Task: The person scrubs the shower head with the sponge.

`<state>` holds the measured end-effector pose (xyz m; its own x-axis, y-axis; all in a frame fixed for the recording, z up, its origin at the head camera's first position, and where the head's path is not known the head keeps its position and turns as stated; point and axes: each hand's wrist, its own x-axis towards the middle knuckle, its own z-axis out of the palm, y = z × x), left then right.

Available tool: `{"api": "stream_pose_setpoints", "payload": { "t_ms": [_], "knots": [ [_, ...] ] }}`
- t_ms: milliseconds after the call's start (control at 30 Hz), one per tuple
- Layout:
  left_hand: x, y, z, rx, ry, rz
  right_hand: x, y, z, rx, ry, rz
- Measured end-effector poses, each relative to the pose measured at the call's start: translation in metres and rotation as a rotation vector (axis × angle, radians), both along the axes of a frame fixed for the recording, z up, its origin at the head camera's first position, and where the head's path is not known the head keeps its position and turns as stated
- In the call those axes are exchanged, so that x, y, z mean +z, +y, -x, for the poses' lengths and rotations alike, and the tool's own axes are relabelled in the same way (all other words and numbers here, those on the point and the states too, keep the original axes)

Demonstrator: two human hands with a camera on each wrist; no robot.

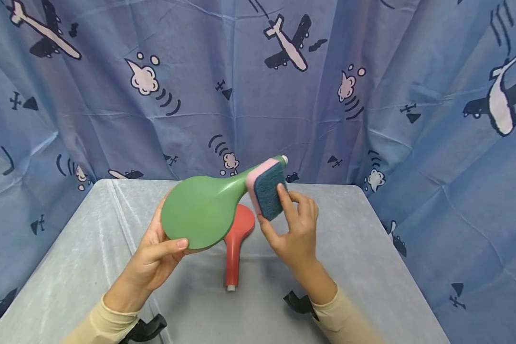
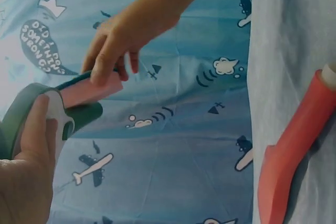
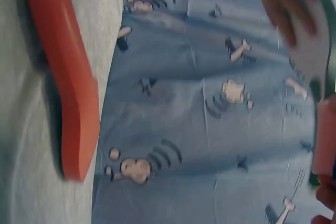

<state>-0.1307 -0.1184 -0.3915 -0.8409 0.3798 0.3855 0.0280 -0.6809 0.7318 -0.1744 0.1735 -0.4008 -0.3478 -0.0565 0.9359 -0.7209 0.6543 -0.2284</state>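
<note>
— What is raised over the grey table [image 1: 369, 248]?

— A green shower head [image 1: 199, 217], held up above the tabletop in front of a blue curtain [image 1: 249, 86] printed with aeroplanes; the person's left hand [image 1: 154, 258] grips its round head from below, thumb curled over the near rim, handle pointing up and away to the right; the left wrist view shows the same fingers [image 2: 31, 140] wrapped on the white face of the head.

— And the other hand?

— The right hand [image 1: 296, 229] pinches a sponge [image 1: 266, 191], pink on one side and dark blue scouring pad on the other, between thumb and fingers; the sponge is pressed against the green handle near its far end, touching it; in the left wrist view the fingers [image 2: 107, 59] lie curled over the pink edge.

— Anything lying on the table?

— A red shower head [image 1: 236, 239], flat on the grey cloth between the two forearms, directly beneath the green one and apart from it, its handle end towards the person; both wrist views catch it lying by the table's edge; cream sleeves [image 1: 348, 320] cover both arms.
</note>
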Motion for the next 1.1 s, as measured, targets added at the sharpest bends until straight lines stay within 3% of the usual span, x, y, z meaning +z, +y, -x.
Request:
{"api": "stream_pose_setpoints", "payload": {
  "t_ms": [200,267,367,500,600,700,900,1000,1100],
  "knots": [
    [0.0,-0.003,0.002,0.056,-0.019,0.061,0.005,-0.013,-0.013,0.196,0.09,-0.225],
    [0.001,-0.004,0.002,0.066,-0.011,0.073,0.008,-0.009,-0.011,0.219,0.13,-0.267],
    [0.001,-0.005,0.002,0.078,0.007,0.089,0.011,0.002,-0.004,0.146,0.137,-0.266],
    [0.001,-0.006,0.001,0.104,0.027,0.113,0.011,0.02,0.006,-0.065,0.001,-0.139],
    [0.001,-0.004,-0.001,0.143,0.031,0.157,0.008,0.022,0.008,-0.147,-0.086,-0.061],
    [0.001,-0.002,-0.003,0.187,0.043,0.212,0.005,0.01,0.002,-0.098,-0.081,-0.075],
    [0.0,0.0,-0.004,0.235,0.047,0.242,0.002,-0.023,-0.021,0.125,0.124,-0.319],
    [-0.001,0.0,-0.004,0.25,0.057,0.253,0.003,-0.023,-0.022,0.109,0.146,-0.337],
    [0.0,0.0,-0.005,0.262,0.088,0.272,0.005,-0.009,-0.013,0.016,0.059,-0.219]
  ]
}}
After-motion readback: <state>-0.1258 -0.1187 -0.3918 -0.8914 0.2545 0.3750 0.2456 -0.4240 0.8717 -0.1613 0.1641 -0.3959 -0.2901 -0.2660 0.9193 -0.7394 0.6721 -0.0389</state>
